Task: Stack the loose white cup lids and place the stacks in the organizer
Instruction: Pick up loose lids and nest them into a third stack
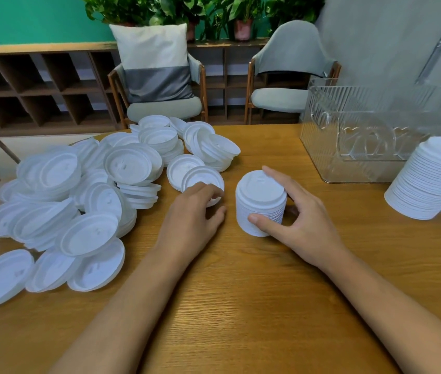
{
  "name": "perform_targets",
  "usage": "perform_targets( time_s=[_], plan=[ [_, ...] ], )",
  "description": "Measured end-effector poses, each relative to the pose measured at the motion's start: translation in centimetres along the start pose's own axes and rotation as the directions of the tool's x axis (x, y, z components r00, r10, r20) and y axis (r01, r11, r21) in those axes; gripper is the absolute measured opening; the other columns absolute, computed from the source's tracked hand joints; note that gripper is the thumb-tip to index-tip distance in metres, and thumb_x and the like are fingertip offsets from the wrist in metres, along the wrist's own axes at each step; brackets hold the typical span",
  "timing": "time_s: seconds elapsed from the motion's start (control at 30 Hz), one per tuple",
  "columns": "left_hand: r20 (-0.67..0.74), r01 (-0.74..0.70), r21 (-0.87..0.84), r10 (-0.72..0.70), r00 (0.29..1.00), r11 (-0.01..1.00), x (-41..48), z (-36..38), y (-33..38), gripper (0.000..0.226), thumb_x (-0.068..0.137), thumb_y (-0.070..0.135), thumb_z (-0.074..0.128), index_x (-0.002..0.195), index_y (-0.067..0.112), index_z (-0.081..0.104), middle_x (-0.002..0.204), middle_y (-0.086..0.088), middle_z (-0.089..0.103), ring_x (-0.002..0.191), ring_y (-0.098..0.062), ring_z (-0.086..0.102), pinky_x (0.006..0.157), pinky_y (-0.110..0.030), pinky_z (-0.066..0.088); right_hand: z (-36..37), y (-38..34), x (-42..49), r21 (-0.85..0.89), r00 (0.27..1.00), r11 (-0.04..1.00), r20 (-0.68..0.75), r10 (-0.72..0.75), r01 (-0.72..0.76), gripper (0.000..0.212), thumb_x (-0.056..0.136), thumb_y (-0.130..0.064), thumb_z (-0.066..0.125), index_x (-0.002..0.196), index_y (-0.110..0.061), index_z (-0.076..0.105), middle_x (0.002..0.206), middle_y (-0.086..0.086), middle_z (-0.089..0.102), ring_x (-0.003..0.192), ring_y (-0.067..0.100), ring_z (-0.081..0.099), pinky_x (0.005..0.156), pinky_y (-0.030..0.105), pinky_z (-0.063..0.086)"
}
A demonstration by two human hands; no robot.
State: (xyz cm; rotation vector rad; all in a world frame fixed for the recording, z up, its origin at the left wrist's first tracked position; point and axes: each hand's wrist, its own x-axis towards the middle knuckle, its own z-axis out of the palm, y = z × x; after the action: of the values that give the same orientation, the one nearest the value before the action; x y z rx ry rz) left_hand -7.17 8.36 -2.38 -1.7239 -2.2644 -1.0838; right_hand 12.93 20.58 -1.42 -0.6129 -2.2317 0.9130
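Loose lids [79, 198] heaped well left of the short stack [261, 201]. Left hand [192, 211], just left of the stack, fingers curled on a single lid [203, 179]. Right hand [297, 211] grips the stack, thumb in front, fingers behind. Clear organizer [362, 136] behind-right of the stack; taller stacks [430, 182] far right.

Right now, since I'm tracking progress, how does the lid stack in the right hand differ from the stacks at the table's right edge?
The held stack sits in the grip of the right hand near the middle of the table; the edge stacks stand untouched by the clear organizer. The held stack looks shorter than the edge stacks. Both are white lids, upright on the table, not in the organizer.
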Motion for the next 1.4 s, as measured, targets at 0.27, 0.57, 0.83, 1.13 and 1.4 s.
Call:
perform_targets(
  time_s=[0.27,0.57,0.83,1.13,1.4],
  plan=[
    [-0.023,0.027,-0.036,-0.028,0.999,0.999,-0.2,0.0,0.5,0.038,0.088,0.000,0.076,0.118,0.021,0.069,0.095,0.007,0.070,0.088,-0.005,0.063,0.081,-0.014,0.048,-0.1,-0.2,-0.1,0.010,1.000,1.000,-0.003,0.004,-0.004,0.083,0.080,-0.048,0.085,0.153,-0.044,0.045,0.142,-0.031,0.050,0.133,-0.015,0.042,0.104,0.014,0.040],
    [-0.151,-0.003,-0.194,-0.027,0.988,0.981,0.0,-0.6,1.3,0.028,0.078,0.014,0.091,0.102,0.016,0.075,0.082,0.010,0.066,0.081,-0.008,0.062,0.076,-0.012,0.045,-0.1,0.0,0.0,0.011,1.000,1.000,0.001,0.008,-0.008,0.082,0.080,-0.048,0.084,0.152,-0.044,0.045,0.141,-0.032,0.050,0.133,-0.014,0.043,0.103,0.016,0.041],
    [-0.306,0.140,-0.554,-0.357,0.883,0.821,0.3,-1.9,2.3,0.022,0.100,0.030,0.072,0.121,0.025,0.074,0.116,0.009,0.072,0.105,-0.010,0.070,0.086,-0.032,0.060,0.2,-0.3,0.1,0.024,1.000,1.000,-0.018,0.005,-0.004,0.074,0.085,-0.060,0.072,0.151,-0.040,0.047,0.144,-0.026,0.047,0.135,-0.011,0.040,0.102,0.018,0.041],
    [-0.115,0.197,-0.710,-0.387,0.915,0.676,0.5,-1.5,3.3,0.020,0.100,0.022,0.071,0.119,0.020,0.076,0.099,-0.001,0.079,0.092,-0.019,0.075,0.078,-0.036,0.063,0.4,-1.2,-0.1,0.132,0.998,0.991,0.063,-0.016,0.008,0.090,0.083,-0.050,0.080,0.157,-0.052,0.029,0.144,-0.024,0.054,0.136,-0.003,0.049,0.113,0.035,0.047],
    [-0.009,0.218,-0.617,-0.283,0.959,0.757,0.3,-0.8,3.5,0.025,0.099,0.044,0.064,0.111,0.028,0.080,0.104,0.011,0.079,0.102,-0.010,0.071,0.087,-0.033,0.056,0.5,-1.1,-0.1,0.100,0.997,0.993,0.052,-0.062,0.057,0.080,0.083,-0.054,0.077,0.154,-0.039,0.044,0.144,-0.023,0.053,0.137,0.001,0.049,0.107,0.036,0.051]
  ],
)
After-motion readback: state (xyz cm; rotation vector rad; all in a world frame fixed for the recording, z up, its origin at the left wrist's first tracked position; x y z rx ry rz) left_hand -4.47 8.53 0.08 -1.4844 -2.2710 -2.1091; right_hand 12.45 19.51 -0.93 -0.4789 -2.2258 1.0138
